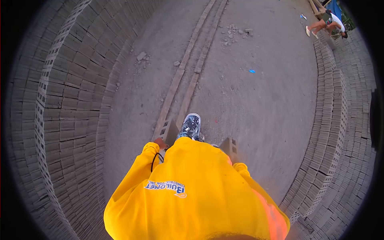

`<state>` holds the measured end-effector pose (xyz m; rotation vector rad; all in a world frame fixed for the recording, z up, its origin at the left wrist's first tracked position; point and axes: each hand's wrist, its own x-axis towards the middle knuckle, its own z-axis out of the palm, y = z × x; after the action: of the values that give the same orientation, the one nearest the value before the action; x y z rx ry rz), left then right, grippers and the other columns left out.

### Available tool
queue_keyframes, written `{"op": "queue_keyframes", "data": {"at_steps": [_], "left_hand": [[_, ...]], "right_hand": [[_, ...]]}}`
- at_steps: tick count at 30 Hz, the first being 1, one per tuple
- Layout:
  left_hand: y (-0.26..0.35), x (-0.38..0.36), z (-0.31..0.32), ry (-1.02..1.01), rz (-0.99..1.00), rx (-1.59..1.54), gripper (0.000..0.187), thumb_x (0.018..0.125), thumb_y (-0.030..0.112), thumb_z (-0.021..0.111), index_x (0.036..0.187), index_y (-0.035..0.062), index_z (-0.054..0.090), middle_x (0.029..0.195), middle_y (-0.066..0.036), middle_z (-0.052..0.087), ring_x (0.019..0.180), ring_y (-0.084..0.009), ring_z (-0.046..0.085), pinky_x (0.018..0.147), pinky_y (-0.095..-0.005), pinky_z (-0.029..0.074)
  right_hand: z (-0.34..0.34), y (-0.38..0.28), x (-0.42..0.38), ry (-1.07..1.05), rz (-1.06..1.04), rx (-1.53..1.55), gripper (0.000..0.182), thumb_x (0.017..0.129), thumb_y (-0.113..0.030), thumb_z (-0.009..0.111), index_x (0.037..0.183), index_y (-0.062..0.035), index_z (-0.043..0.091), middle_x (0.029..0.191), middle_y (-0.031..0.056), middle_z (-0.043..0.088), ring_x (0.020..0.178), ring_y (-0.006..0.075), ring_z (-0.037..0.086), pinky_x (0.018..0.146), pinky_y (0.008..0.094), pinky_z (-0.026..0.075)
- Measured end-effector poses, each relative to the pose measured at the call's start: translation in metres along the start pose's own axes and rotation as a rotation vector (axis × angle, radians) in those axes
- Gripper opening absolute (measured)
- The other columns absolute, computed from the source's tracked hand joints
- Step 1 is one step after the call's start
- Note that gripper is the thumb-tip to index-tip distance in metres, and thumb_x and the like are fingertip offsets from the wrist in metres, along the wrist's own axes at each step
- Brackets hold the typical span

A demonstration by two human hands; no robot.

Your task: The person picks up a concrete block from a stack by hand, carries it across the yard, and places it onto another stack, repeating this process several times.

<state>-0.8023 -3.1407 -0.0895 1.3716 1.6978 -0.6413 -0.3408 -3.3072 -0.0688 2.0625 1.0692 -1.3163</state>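
The left hand (pixel 161 143) grips a hollow block (pixel 171 132); the hidden right hand's fingers cannot be told. Open ground (pixel 260 104) separates block stacks (pixel 74 100).

The left hand (pixel 161 143) is gripping a hollow block (pixel 172 133); wooden rails (pixel 175 85) are running ahead of this grip; stacked blocks (pixel 76 104) are rising to its left; across the body, a second block (pixel 230 147) is showing by the right cuff (pixel 241 167), the right hand being hidden.

Dusty ground (pixel 256 104), long wooden planks (pixel 200 60), scattered rubble (pixel 236 34)
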Motion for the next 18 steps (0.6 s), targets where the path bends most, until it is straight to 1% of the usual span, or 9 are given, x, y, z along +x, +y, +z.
{"op": "queue_keyframes", "data": {"at_steps": [2, 5, 8, 9, 10, 11, 13, 17, 18], "left_hand": [[0.051, 0.023, -0.040, -0.087, -0.020, -0.019, 0.070, 0.066, 0.042, 0.073, 0.114, -0.0059, 0.055, 0.120, -0.026, 0.055, 0.110, -0.0350, 0.056, 0.090, -0.0390, 0.046], [0.092, 0.121, -0.056, -0.068, 0.002, -0.010, 0.069, 0.059, 0.044, 0.078, 0.106, -0.0036, 0.060, 0.113, -0.025, 0.059, 0.107, -0.0348, 0.058, 0.089, -0.0392, 0.048], [0.143, 0.200, -0.096, -0.072, -0.028, -0.038, 0.057, 0.065, 0.035, 0.075, 0.106, -0.0016, 0.061, 0.114, -0.023, 0.059, 0.109, -0.0339, 0.057, 0.091, -0.0399, 0.047], [0.159, 0.238, -0.105, -0.013, -0.039, -0.020, 0.049, 0.068, 0.030, 0.072, 0.105, 0.0001, 0.062, 0.113, -0.022, 0.060, 0.110, -0.0332, 0.057, 0.091, -0.0401, 0.047], [0.175, 0.271, -0.115, 0.038, -0.102, -0.098, 0.051, 0.067, 0.029, 0.074, 0.107, 0.0001, 0.061, 0.112, -0.021, 0.061, 0.107, -0.0326, 0.059, 0.091, -0.0399, 0.047], [0.199, 0.278, -0.147, -0.077, 0.004, 0.009, 0.054, 0.067, 0.030, 0.074, 0.110, 0.0007, 0.059, 0.113, -0.020, 0.061, 0.105, -0.0324, 0.060, 0.092, -0.0393, 0.046], [0.242, 0.292, -0.210, -0.143, -0.007, -0.061, 0.050, 0.071, 0.032, 0.069, 0.111, 0.0021, 0.059, 0.114, -0.024, 0.059, 0.108, -0.0370, 0.057, 0.089, -0.0428, 0.047], [0.324, 0.304, -0.337, -0.017, 0.052, 0.003, 0.077, 0.060, 0.040, 0.079, 0.120, -0.0003, 0.051, 0.119, -0.021, 0.057, 0.111, -0.0351, 0.055, 0.095, -0.0380, 0.045], [0.342, 0.314, -0.362, -0.042, 0.010, -0.023, 0.076, 0.062, 0.041, 0.077, 0.120, -0.0001, 0.051, 0.119, -0.022, 0.057, 0.112, -0.0354, 0.055, 0.096, -0.0387, 0.043]], "right_hand": [[-0.057, -0.012, 0.028, -0.010, 0.014, -0.004, 0.087, 0.076, -0.041, 0.065, 0.144, -0.0198, 0.016, 0.132, 0.0205, 0.047, 0.123, 0.0363, 0.044, 0.104, 0.0460, 0.027], [-0.151, -0.035, 0.069, -0.017, 0.036, -0.031, 0.088, 0.076, -0.042, 0.065, 0.145, -0.0200, 0.015, 0.133, 0.0203, 0.047, 0.123, 0.0360, 0.044, 0.104, 0.0462, 0.026], [-0.262, -0.074, 0.119, 0.002, 0.042, -0.061, 0.089, 0.075, -0.042, 0.065, 0.145, -0.0202, 0.014, 0.133, 0.0201, 0.046, 0.124, 0.0358, 0.044, 0.105, 0.0465, 0.025], [-0.300, -0.088, 0.137, 0.009, 0.042, -0.068, 0.089, 0.075, -0.042, 0.065, 0.145, -0.0203, 0.014, 0.133, 0.0201, 0.046, 0.124, 0.0357, 0.044, 0.105, 0.0465, 0.025], [-0.336, -0.099, 0.149, 0.012, 0.042, -0.078, 0.089, 0.075, -0.042, 0.065, 0.145, -0.0204, 0.014, 0.133, 0.0200, 0.046, 0.124, 0.0356, 0.044, 0.105, 0.0466, 0.025], [-0.371, -0.109, 0.161, 0.016, 0.040, -0.088, 0.090, 0.075, -0.042, 0.065, 0.145, -0.0204, 0.013, 0.133, 0.0199, 0.046, 0.124, 0.0355, 0.044, 0.105, 0.0467, 0.024], [-0.436, -0.133, 0.183, 0.018, 0.039, -0.100, 0.090, 0.075, -0.043, 0.065, 0.145, -0.0206, 0.013, 0.133, 0.0198, 0.046, 0.124, 0.0353, 0.043, 0.106, 0.0468, 0.024], [-0.554, -0.182, 0.238, 0.036, 0.018, -0.105, 0.091, 0.075, -0.043, 0.065, 0.145, -0.0208, 0.012, 0.134, 0.0196, 0.046, 0.125, 0.0350, 0.043, 0.106, 0.0471, 0.023], [-0.582, -0.194, 0.255, 0.037, 0.009, -0.116, 0.092, 0.075, -0.043, 0.065, 0.145, -0.0209, 0.011, 0.134, 0.0195, 0.046, 0.125, 0.0349, 0.043, 0.107, 0.0472, 0.022]]}}
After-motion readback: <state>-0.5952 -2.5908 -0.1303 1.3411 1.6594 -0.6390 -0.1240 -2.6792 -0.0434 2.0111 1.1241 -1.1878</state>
